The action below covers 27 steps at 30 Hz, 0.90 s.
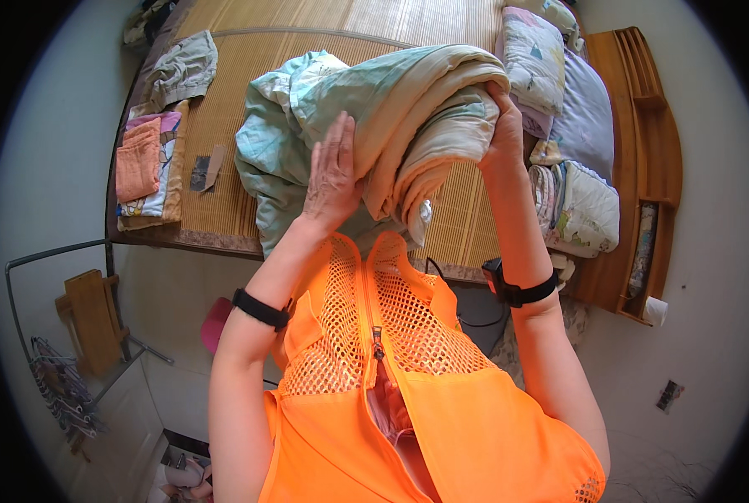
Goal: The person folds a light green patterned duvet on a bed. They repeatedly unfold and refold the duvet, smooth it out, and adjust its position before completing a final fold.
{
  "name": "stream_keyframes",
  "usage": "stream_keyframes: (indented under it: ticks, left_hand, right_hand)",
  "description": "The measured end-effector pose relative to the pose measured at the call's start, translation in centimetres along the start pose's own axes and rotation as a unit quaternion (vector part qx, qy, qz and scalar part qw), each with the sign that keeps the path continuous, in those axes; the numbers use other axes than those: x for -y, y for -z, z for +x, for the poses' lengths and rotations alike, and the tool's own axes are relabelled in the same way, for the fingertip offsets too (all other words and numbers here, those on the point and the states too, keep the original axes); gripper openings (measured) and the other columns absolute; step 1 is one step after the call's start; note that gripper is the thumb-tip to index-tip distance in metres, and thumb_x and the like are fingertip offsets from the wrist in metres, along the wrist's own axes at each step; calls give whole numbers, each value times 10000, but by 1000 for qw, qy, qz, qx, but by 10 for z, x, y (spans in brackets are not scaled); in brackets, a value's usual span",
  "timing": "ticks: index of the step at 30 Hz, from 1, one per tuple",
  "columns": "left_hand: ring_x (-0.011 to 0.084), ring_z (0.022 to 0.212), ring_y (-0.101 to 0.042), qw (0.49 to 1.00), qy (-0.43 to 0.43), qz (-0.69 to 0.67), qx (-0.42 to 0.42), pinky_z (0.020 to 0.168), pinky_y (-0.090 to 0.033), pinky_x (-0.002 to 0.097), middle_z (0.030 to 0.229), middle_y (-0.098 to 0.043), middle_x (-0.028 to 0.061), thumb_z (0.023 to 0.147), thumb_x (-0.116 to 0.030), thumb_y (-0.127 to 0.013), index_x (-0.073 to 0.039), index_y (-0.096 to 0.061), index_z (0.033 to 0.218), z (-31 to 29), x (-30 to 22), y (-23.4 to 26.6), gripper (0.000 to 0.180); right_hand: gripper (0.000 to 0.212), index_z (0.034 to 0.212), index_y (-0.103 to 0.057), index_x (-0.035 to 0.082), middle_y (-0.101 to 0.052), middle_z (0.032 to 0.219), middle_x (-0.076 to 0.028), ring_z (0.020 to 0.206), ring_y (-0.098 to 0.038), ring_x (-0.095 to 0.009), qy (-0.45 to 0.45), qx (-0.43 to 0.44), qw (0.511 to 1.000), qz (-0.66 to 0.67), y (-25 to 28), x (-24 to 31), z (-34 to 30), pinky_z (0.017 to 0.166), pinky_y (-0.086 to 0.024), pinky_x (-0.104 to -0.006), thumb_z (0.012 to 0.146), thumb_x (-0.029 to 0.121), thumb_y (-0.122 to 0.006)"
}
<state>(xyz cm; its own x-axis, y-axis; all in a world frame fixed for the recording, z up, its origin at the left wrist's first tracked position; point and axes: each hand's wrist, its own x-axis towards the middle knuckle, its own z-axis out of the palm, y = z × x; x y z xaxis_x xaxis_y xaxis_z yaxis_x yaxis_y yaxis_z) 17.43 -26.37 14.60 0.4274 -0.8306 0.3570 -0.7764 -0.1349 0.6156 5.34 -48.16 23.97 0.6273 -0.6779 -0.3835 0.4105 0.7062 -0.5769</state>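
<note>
Over the mat [466, 210], the quilt [374, 109] was between a pile of cloths [139, 168] at its left and a pillow [588, 117] at its right. Behind the cloths lay a garment [181, 71], and beyond the pillow stood the headboard [642, 109].

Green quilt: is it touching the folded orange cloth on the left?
Apart. The head view shows a wide strip of slatted mat lying between the green quilt and the folded orange cloth.

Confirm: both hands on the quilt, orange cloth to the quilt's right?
Wrong side: the head view shows the orange cloth to the left of the quilt. Left hand and right hand are both on the quilt.
</note>
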Motion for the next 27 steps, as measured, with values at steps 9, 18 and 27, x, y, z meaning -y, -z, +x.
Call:
stream_keyframes:
  ticks: [9, 18, 27]
  left_hand:
    - [322, 997, -616, 996, -58, -38, -63, 820, -516, 439, 1205, -541, 86, 778, 120, -515, -105, -458, 1205, 20, 14, 49, 486]
    - [395, 1206, -478, 974, 26, -209, 89, 1001, -413, 431, 1317, -486, 217, 834, -90, -610, 29, -563, 1194, -4, -13, 19, 382]
    - [419, 1184, -443, 997, -19, 17, 71, 1053, -332, 509, 1289, -426, 236, 713, -253, -758, 6, -422, 1315, 22, 11, 6, 737]
  right_hand:
    - [250, 1083, -587, 10, -656, 1037, -150, 918, -657, -293, 35, -26, 999, 10, -7, -4, -8, 838, -552, -465, 966, 208, -492]
    - [205, 1038, -608, 27, -669, 965, -123, 859, -661, -256, 13, -25, 998, 47, -26, -14, -12, 781, -565, -435, 959, 185, -504]
    - [249, 1047, -613, 17, -674, 993, -145, 863, -668, -282, -8, -13, 999, 30, -24, -5, -9, 817, -557, -459, 963, 217, -490]
